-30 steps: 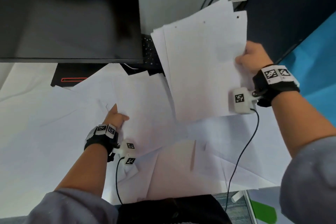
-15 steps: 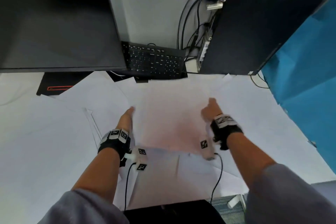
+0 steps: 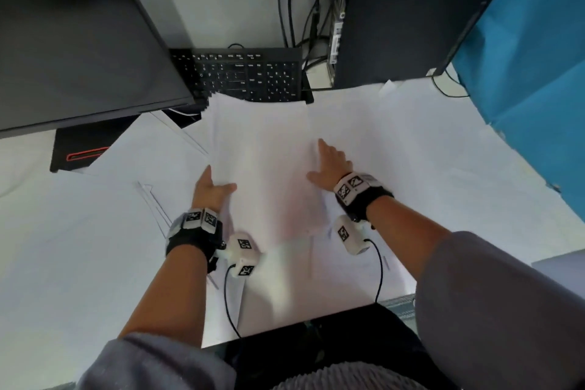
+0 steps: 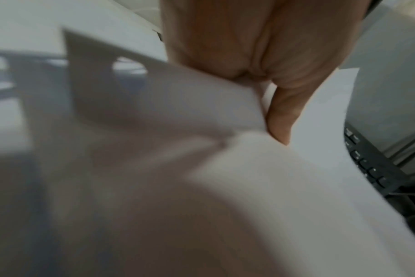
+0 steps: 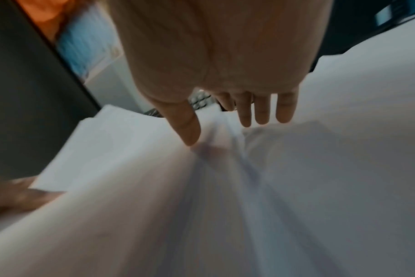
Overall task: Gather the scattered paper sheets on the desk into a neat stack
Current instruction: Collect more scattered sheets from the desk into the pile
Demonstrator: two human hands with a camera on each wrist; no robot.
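Paper covers most of the desk (image 3: 47, 263), loose white sheets (image 3: 95, 215) overlapping from the 9 o'clock edge across to 3 o'clock. At 10 o'clock a dark monitor (image 3: 79, 41) overhangs the sheets, with its black base (image 3: 79, 149) and a red stripe showing beneath it.

Just left of centre the left hand (image 3: 211, 191) lies at the left edge of the gathered pile (image 3: 262, 152). The thumb points toward 3 o'clock on top of the paper, and the left wrist view shows the thumb (image 4: 282, 116) laid over the sheet with the paper edge tucked up against the palm; the other fingers are hidden under or behind the paper, so whether they curl round it cannot be told.

The pile sits at centre, its far end reaching 12 o'clock and touching the front of the black keyboard (image 3: 247, 76). Its edges are fanned rather than square.

At the pile's right edge rests the right hand (image 3: 330, 165), flat and released, fingers straight and pointing toward 12 o'clock, thumb spread toward 9 o'clock. In the right wrist view the fingers (image 5: 261, 110) hang straight with their tips at the paper and the thumb tip touches the top sheet; nothing is grasped.

At 1 o'clock stands a dark computer tower (image 3: 405, 16) with cables (image 3: 300, 9) beside it, and a blue partition (image 3: 531, 57) fills 2 o'clock.
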